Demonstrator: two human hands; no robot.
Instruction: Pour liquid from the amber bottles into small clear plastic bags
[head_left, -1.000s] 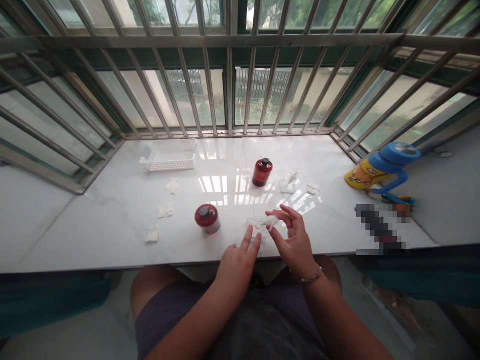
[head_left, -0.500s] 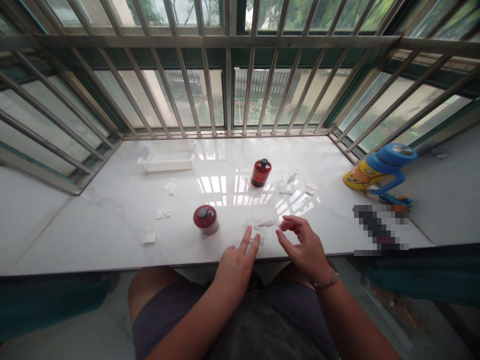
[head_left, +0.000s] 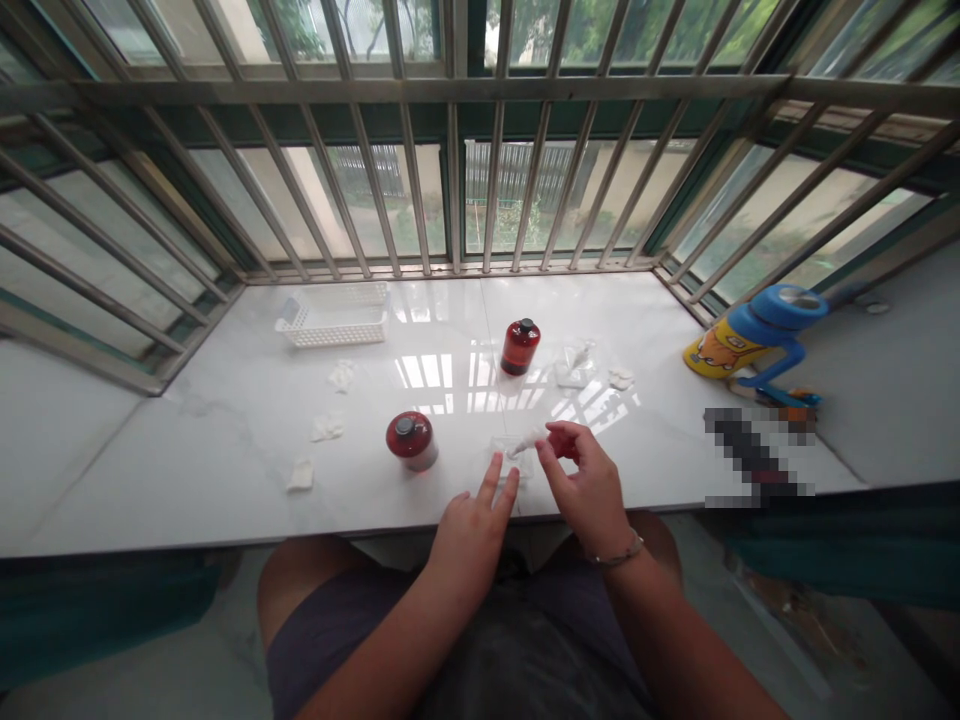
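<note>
My left hand [head_left: 474, 525] rests at the front edge of the white marble sill [head_left: 225, 450], two fingers stretched flat on a small clear packet [head_left: 512, 453]. My right hand [head_left: 587, 482] is just right of it, thumb and forefinger pinched on a small white piece [head_left: 527, 440] at the packet's top edge. A squat red jar [head_left: 410, 440] with a dark cap stands left of my hands. A taller red bottle [head_left: 519, 346] stands farther back at the middle.
A white slotted basket [head_left: 336, 315] sits at the back left. Small white wads [head_left: 328, 427] lie scattered on the left. Crumpled clear wrappers [head_left: 576, 364] lie right of the bottle. A blue and yellow cup [head_left: 754, 334] lies at the right. Metal window bars [head_left: 450, 180] close off the back.
My right hand let the white piece down, drew back to the right, then came in again and pinched it. My left hand has stayed on the packet.
</note>
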